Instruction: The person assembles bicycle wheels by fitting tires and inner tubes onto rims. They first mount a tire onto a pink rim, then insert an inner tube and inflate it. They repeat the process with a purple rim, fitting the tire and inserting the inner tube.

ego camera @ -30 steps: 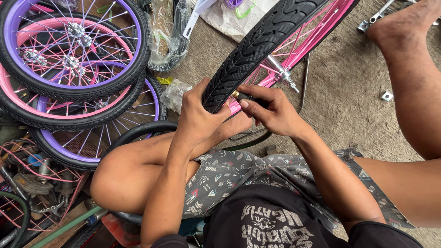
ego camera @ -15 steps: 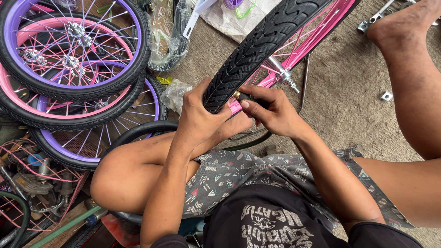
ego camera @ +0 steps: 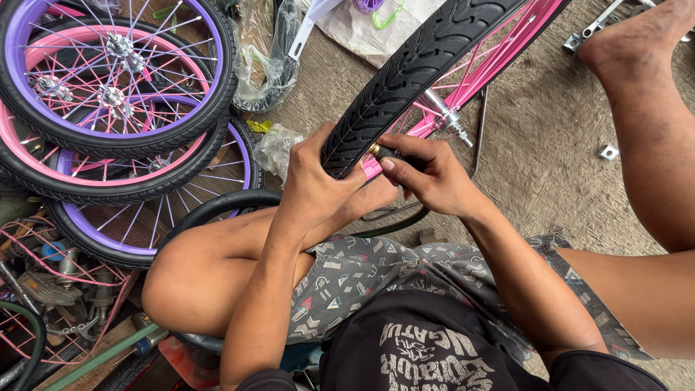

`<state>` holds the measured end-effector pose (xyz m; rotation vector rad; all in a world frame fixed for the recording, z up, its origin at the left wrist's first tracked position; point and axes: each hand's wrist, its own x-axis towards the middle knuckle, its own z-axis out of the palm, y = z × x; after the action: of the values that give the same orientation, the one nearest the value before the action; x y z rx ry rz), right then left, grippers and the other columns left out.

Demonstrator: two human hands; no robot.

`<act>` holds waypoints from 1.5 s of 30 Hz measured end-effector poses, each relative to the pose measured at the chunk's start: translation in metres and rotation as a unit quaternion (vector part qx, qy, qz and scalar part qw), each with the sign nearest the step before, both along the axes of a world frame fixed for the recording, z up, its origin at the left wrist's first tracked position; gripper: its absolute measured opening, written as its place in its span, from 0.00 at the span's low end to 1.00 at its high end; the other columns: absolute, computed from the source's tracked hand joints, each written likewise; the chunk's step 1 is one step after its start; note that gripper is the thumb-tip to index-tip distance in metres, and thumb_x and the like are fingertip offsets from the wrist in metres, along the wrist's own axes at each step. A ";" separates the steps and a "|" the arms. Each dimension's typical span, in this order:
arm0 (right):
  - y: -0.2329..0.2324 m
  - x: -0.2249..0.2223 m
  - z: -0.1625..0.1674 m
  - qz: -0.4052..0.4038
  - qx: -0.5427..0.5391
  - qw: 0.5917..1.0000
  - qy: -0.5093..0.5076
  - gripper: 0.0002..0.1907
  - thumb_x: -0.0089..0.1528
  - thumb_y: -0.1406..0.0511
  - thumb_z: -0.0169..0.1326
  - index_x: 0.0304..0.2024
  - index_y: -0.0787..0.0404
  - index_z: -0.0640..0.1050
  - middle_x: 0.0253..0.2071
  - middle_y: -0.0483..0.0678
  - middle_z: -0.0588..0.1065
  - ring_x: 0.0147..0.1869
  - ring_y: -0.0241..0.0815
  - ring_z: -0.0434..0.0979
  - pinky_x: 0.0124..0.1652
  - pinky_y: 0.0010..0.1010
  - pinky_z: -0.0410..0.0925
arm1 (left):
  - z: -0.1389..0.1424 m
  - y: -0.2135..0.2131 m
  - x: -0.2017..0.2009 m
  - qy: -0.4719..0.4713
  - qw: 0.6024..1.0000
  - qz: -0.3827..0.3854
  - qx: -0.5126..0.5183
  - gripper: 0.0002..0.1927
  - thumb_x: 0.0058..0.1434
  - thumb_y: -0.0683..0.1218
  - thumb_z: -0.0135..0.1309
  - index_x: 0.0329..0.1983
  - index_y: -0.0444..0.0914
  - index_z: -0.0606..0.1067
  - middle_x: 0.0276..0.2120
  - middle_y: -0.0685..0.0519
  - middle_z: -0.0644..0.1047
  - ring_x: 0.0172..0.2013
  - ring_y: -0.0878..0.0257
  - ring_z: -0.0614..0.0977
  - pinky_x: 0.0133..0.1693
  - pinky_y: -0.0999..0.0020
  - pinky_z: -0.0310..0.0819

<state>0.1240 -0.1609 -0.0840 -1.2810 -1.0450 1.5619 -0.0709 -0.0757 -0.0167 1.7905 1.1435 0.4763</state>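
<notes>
Tight spot: the fingers (ego camera: 405, 156) sit pinched against the black tyre (ego camera: 405, 80) and pink rim (ego camera: 499, 61). Stacked wheels (ego camera: 116, 94) and a plastic bag (ego camera: 279, 148) crowd beyond the left hand (ego camera: 318, 185). Bare floor (ego camera: 543, 145) opens past the right hand's (ego camera: 434, 181) knuckles, until the foot (ego camera: 630, 43).

My tyre (ego camera: 405, 80) is black with a zigzag tread, on a pink rim (ego camera: 499, 61) with pink spokes. The stacked wheels (ego camera: 116, 80) show purple and pink rims inside black tyres. My shorts (ego camera: 376, 271) are grey, scattered with small coloured triangles.
</notes>
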 end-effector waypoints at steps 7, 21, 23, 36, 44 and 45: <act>0.001 -0.002 0.008 -0.008 -0.009 1.000 -0.001 0.22 0.68 0.61 0.56 0.62 0.64 0.76 0.26 0.41 0.74 0.28 0.28 0.72 0.27 0.23 0.70 | 0.000 -0.001 0.001 0.006 1.000 0.002 0.003 0.16 0.53 0.39 0.63 0.45 0.32 0.76 0.32 0.46 0.82 0.34 0.61 0.86 0.38 0.65 0.80; -0.164 0.030 -0.048 -0.534 -0.157 0.777 0.294 0.25 0.73 0.58 0.49 0.68 0.65 0.68 0.47 0.46 0.76 0.49 0.41 0.79 0.52 0.39 0.75 | 0.002 -0.098 0.030 -0.026 0.983 -0.145 0.111 0.32 0.41 0.42 0.71 0.49 0.31 0.70 0.43 0.42 0.74 0.44 0.42 0.79 0.47 0.53 0.76; -0.206 0.037 -0.032 -0.521 -0.151 0.786 0.295 0.39 0.72 0.45 0.47 0.75 0.66 0.66 0.48 0.47 0.75 0.51 0.43 0.77 0.55 0.44 0.74 | -0.006 -0.124 0.029 -0.041 0.977 -0.178 0.111 0.33 0.39 0.43 0.70 0.48 0.30 0.70 0.43 0.42 0.74 0.43 0.44 0.79 0.46 0.54 0.76; -0.255 0.029 0.013 -0.529 -0.236 0.811 0.085 0.69 0.44 0.20 0.39 0.64 0.68 0.67 0.52 0.46 0.73 0.45 0.44 0.74 0.47 0.36 0.71 | -0.036 -0.172 0.028 -0.055 0.955 -0.263 0.126 0.41 0.58 0.75 0.54 0.45 0.32 0.74 0.38 0.49 0.74 0.39 0.56 0.77 0.40 0.63 0.74; -0.289 0.040 -0.010 -0.500 -0.133 0.812 0.269 0.63 0.54 0.23 0.35 0.60 0.73 0.69 0.38 0.51 0.71 0.41 0.45 0.71 0.47 0.31 0.70 | -0.044 -0.178 0.022 -0.050 0.952 -0.274 0.131 0.40 0.60 0.76 0.51 0.44 0.32 0.74 0.33 0.52 0.73 0.34 0.58 0.76 0.37 0.65 0.72; -0.290 0.041 -0.011 -0.491 -0.121 0.811 0.293 0.64 0.54 0.23 0.34 0.60 0.74 0.69 0.38 0.51 0.71 0.40 0.45 0.71 0.46 0.31 0.69 | -0.044 -0.179 0.021 -0.060 0.953 -0.265 0.131 0.41 0.61 0.76 0.50 0.45 0.32 0.74 0.34 0.51 0.74 0.34 0.58 0.77 0.37 0.64 0.72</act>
<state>0.1651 -0.4507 -0.0952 -1.0835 0.2480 1.1097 -0.0498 -0.2544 -0.0609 2.1678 0.4939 0.4154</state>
